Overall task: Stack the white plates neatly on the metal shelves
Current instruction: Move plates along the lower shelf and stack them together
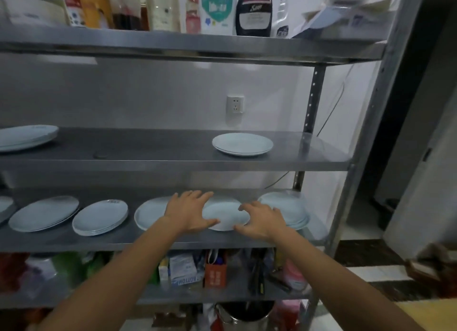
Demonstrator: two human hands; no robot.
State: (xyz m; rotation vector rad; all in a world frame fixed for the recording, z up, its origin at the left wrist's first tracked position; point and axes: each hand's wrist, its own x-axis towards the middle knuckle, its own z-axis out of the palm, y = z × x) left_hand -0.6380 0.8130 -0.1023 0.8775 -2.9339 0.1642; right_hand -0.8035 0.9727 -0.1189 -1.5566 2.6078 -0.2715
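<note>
A white plate (226,215) sits on the lower metal shelf (99,243), right of the middle. My left hand (190,211) grips its left rim with fingers spread over it, and my right hand (262,219) curls around its right rim. Under my left hand lies another plate stack (149,214), partly hidden. Further plate stacks stand on this shelf at the right (288,207), at centre-left (100,217) and at the left (44,213). On the middle shelf (148,164), two plates (242,144) rest at the right and a stack (27,136) at the far left.
Bottles and packets (217,9) crowd the top shelf. A wall socket (235,104) is behind the middle shelf. Boxes and bags (215,271) fill the shelf below the plates, with a metal pot (243,316) under it. The shelf's upright post (363,143) stands at the right.
</note>
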